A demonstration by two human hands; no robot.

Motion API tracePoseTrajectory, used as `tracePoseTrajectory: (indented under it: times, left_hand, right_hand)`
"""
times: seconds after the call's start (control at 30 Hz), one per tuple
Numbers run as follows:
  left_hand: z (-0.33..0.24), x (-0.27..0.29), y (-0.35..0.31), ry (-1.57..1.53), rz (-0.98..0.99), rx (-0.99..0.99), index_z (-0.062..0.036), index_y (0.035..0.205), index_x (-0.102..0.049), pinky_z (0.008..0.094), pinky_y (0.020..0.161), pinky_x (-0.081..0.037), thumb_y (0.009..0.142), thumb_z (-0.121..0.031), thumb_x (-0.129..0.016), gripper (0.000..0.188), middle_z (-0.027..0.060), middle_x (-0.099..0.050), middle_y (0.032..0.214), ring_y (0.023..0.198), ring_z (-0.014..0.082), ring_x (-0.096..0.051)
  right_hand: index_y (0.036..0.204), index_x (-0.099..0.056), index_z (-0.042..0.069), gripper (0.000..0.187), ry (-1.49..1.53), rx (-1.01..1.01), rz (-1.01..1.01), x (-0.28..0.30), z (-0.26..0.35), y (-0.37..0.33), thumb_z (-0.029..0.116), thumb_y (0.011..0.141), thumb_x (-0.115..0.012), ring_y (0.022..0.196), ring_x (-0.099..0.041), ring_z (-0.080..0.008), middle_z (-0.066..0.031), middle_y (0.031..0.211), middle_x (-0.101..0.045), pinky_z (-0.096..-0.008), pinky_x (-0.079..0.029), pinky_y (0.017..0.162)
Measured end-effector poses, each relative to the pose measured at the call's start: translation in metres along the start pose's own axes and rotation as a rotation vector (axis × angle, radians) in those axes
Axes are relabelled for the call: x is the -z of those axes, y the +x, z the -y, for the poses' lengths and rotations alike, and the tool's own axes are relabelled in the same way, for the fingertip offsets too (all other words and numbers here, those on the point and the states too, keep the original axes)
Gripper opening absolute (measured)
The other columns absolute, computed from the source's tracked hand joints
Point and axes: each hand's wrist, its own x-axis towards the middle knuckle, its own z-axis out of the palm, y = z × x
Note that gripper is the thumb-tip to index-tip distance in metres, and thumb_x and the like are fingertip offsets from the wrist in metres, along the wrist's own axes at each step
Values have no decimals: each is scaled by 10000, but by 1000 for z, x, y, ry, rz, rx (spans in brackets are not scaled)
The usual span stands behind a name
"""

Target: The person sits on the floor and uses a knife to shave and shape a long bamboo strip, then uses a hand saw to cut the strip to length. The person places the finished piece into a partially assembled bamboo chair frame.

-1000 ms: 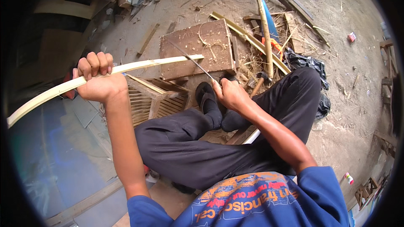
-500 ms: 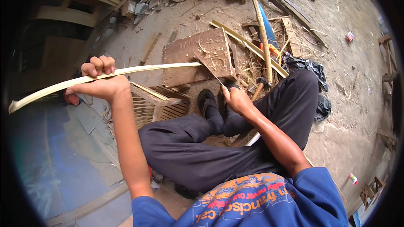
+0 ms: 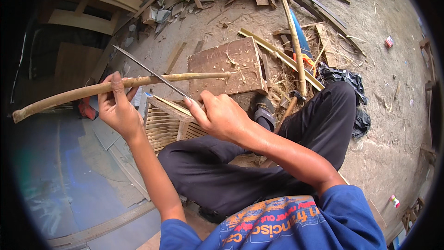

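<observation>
My left hand [image 3: 118, 107] grips a long curved bamboo strip [image 3: 83, 91] near its middle and holds it roughly level in front of me. My right hand [image 3: 221, 115] is closed on the handle of a long thin knife [image 3: 148, 73]. The blade points up and to the left and lies across the bamboo strip just right of my left fingers. I sit with my dark-trousered legs [image 3: 259, 166] bent below both hands.
A slatted bamboo frame [image 3: 169, 122] rests by my knee. A brown wooden board [image 3: 229, 62] lies on the dirt ahead, with bamboo poles [image 3: 293, 41], shavings and a black bag [image 3: 351, 83] to its right. Scrap wood is piled at the top.
My right hand has swung the knife up from near my foot and laid the blade across the bamboo strip. My left hand has turned the strip slightly and kept its grip.
</observation>
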Motion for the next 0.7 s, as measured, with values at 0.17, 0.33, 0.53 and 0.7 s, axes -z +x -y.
tracePoseTrajectory:
  times: [0.17,0.33,0.53,0.7]
  left_hand:
    - [2,5,-4,-61,-4,43,49,1000,-691,322,695,-673,934,-141,-729,205,96,-679,913,800,147,-693]
    - [6,10,-5,-80,59,4,37,1001,-703,382,732,-680,942,-165,-719,212,108,-693,990,838,168,-700]
    - [15,17,-1,-161,62,70,10,1009,-708,355,715,-673,947,-164,-713,185,104,-700,995,858,160,-701]
    - [16,16,7,-153,50,67,6,1019,-704,346,724,-671,947,-172,-714,191,94,-705,975,853,153,-699]
  right_hand:
    - [913,-624,-87,620,-37,-176,43,-4,-28,1,494,1035,-444,830,-657,-549,-365,796,-653,-597,-529,758]
    - [912,-632,-77,611,-48,-168,46,-5,-47,0,492,1036,-446,827,-662,-535,-366,793,-649,-596,-527,762]
    - [865,-652,-78,626,-102,-168,57,1,-40,-10,488,1034,-444,817,-664,-533,-358,786,-653,-583,-539,746]
    - [821,-634,-84,607,-171,-216,-23,0,-81,-3,465,1027,-475,805,-643,-538,-363,763,-631,-577,-523,742]
